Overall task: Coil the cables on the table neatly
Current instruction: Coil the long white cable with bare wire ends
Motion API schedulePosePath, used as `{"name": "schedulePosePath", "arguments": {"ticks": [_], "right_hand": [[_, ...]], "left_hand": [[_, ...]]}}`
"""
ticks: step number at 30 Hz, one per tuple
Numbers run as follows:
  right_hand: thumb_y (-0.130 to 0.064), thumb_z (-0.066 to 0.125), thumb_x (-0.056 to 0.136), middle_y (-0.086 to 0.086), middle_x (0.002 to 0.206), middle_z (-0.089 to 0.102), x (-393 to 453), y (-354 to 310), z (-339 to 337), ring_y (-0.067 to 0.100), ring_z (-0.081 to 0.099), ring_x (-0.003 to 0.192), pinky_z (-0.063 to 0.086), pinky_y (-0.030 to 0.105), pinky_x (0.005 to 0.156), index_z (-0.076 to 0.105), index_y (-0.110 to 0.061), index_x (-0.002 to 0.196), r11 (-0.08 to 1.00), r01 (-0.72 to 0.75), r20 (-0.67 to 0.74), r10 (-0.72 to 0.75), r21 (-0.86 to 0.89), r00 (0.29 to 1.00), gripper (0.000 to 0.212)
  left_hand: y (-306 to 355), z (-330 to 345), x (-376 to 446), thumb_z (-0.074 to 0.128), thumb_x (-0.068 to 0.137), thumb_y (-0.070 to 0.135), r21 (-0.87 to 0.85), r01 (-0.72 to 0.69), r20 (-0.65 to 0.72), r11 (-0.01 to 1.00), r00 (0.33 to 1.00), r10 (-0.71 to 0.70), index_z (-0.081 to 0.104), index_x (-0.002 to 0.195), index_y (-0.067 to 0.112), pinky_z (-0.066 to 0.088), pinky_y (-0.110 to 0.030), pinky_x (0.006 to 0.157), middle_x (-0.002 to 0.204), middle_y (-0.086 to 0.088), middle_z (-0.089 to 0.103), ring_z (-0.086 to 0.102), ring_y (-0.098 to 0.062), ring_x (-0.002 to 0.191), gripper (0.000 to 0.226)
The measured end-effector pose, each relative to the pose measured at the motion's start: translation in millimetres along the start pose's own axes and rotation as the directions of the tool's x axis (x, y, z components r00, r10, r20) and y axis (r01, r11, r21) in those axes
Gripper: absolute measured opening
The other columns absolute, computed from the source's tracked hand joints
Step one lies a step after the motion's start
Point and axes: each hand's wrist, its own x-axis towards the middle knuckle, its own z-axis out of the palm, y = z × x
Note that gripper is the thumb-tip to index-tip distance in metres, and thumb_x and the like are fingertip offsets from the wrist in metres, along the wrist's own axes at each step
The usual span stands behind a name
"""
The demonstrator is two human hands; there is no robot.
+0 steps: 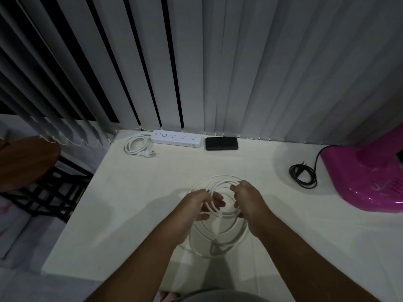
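A white cable (218, 179) is wound in several loops, held a little above the middle of the white table (135, 203). My left hand (196, 205) holds the loops on their left side, fingers passed through them. My right hand (246, 199) pinches the loops on the right side. The lower loops hang toward me, partly hidden by my wrists. At the back left lies a white power strip (176, 138) with its own cord coiled (136, 146) beside it. A black cord (303, 175) lies coiled at the right.
A black power bank (221, 143) lies next to the power strip at the back edge. A pink fan base (366, 179) stands at the right, the black cord running from it. Vertical blinds (218, 62) hang behind the table. A wooden stool (26, 162) is off the left edge.
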Motion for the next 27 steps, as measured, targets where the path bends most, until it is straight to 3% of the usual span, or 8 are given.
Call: {"name": "schedulePosePath", "arguments": {"ticks": [4, 8, 11, 14, 17, 20, 24, 27], "right_hand": [[-0.018, 0.048, 0.096, 0.006, 0.080, 0.055, -5, 8, 11, 0.023, 0.053, 0.074, 0.040, 0.031, 0.068, 0.059, -0.017, 0.102, 0.994, -0.029, -0.031, 0.032, 0.106, 0.999, 0.012], [-0.013, 0.044, 0.096, 0.005, 0.074, 0.056, -13, 12, 11, 0.019, 0.051, 0.067, 0.038, 0.031, 0.064, 0.057, -0.014, 0.092, 0.996, -0.011, 0.048, 0.006, 0.090, 0.999, 0.014], [-0.010, 0.052, 0.091, 0.004, 0.078, 0.061, -17, 9, 4, 0.016, 0.052, 0.068, 0.039, 0.029, 0.061, 0.063, -0.014, 0.089, 0.997, 0.073, 0.118, -0.069, -0.027, 0.991, 0.012], [-0.008, 0.055, 0.091, 0.003, 0.088, 0.066, -15, -2, -3, 0.013, 0.061, 0.074, 0.046, 0.024, 0.063, 0.066, -0.024, 0.106, 0.975, 0.219, 0.166, -0.208, -0.049, 0.964, 0.024], [-0.012, 0.050, 0.087, 0.005, 0.079, 0.066, -13, -13, -5, 0.015, 0.062, 0.065, 0.053, 0.031, 0.065, 0.065, -0.026, 0.108, 0.972, 0.233, 0.238, -0.235, 0.036, 0.942, 0.029], [-0.003, 0.040, 0.086, 0.004, 0.067, 0.051, -10, -17, -1, 0.017, 0.045, 0.057, 0.040, 0.035, 0.059, 0.066, -0.013, 0.101, 0.984, 0.176, 0.156, -0.178, 0.023, 0.972, 0.032], [0.004, 0.033, 0.087, 0.003, 0.062, 0.034, -11, -15, 0, 0.014, 0.029, 0.048, 0.031, 0.032, 0.053, 0.063, -0.002, 0.099, 0.908, 0.003, 0.089, -0.044, 0.419, 0.995, 0.032], [0.005, 0.035, 0.092, 0.003, 0.063, 0.029, -16, -7, 4, 0.016, 0.027, 0.055, 0.029, 0.031, 0.057, 0.056, -0.005, 0.095, 0.760, -0.094, 0.119, 0.022, 0.643, 0.993, 0.024]], "left_hand": [[3, 11, 1, 0.046, 0.081, 0.006, -0.193, -0.073, -0.081, 0.979, 0.995, 0.058, 0.059, 0.088, 0.006, 0.048, -0.033, 0.071, 0.055, -0.007, 0.053, 0.062, -0.029, 0.065, 0.015], [8, 14, 7, 0.031, 0.085, -0.002, -0.383, -0.133, -0.203, 0.914, 0.978, 0.057, 0.048, 0.093, 0.006, 0.045, -0.030, 0.052, 0.050, -0.001, 0.027, 0.031, -0.019, 0.043, 0.021], [18, 10, 8, 0.028, 0.085, 0.002, -0.386, -0.126, -0.272, 0.914, 0.962, 0.018, 0.046, 0.094, 0.011, 0.024, -0.021, 0.044, 0.047, 0.002, 0.025, 0.021, -0.014, 0.040, 0.022], [32, 9, 8, 0.026, 0.086, 0.004, -0.227, -0.035, -0.269, 0.973, 0.963, -0.028, 0.049, 0.098, 0.015, 0.014, -0.019, 0.045, 0.045, 0.003, 0.024, 0.017, -0.012, 0.037, 0.028], [37, 10, 9, 0.024, 0.081, -0.004, -0.092, -0.052, -0.212, 0.994, 0.977, 0.032, 0.049, 0.105, 0.016, 0.018, -0.023, 0.047, 0.044, 0.001, 0.034, 0.024, -0.014, 0.040, 0.039], [35, 9, 11, 0.036, 0.070, -0.004, -0.130, -0.190, -0.162, 0.973, 0.972, 0.168, 0.046, 0.115, 0.013, 0.031, -0.032, 0.055, 0.060, -0.010, 0.054, 0.043, -0.020, 0.054, 0.049], [13, 4, 10, 0.048, 0.057, 0.009, -0.037, -0.143, -0.138, 0.989, 0.981, 0.137, 0.063, 0.102, 0.012, 0.036, -0.037, 0.074, 0.075, -0.004, 0.069, 0.056, -0.022, 0.077, 0.047], [-2, 5, 6, 0.046, 0.072, 0.013, -0.252, -0.119, -0.047, 0.961, 0.993, 0.110, 0.062, 0.088, 0.009, 0.037, -0.039, 0.077, 0.070, -0.007, 0.063, 0.058, -0.024, 0.072, 0.023]]}}
